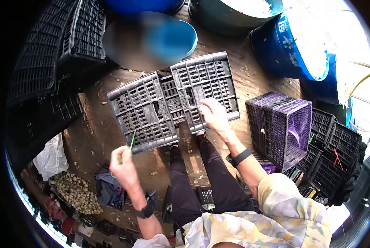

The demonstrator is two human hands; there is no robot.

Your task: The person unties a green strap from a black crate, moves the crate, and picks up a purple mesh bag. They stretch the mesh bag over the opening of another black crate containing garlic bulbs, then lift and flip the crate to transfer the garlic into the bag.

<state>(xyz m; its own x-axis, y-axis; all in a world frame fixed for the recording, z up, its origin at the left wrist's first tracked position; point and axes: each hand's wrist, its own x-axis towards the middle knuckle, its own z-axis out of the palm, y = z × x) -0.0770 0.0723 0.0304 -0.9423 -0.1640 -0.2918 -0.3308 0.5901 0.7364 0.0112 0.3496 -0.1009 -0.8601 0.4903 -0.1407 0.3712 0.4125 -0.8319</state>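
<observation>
In front of my legs is a black plastic crate (141,111) with two slatted flaps, a narrow gap between them showing its inside. My left hand (124,167) is closed around a green tie (133,139), whose free end points up over the crate's lower left part. My right hand (214,117) is at the right flap (209,82), fingers bent by its inner edge. Whether those fingers grip the flap is hard to make out.
A crate wrapped in purple mesh (276,128) stands at the right, beside stacked black crates (331,144). Blue barrels (282,45) stand at the upper right. More black crates (84,37) are at the left, above a pale heap (75,192).
</observation>
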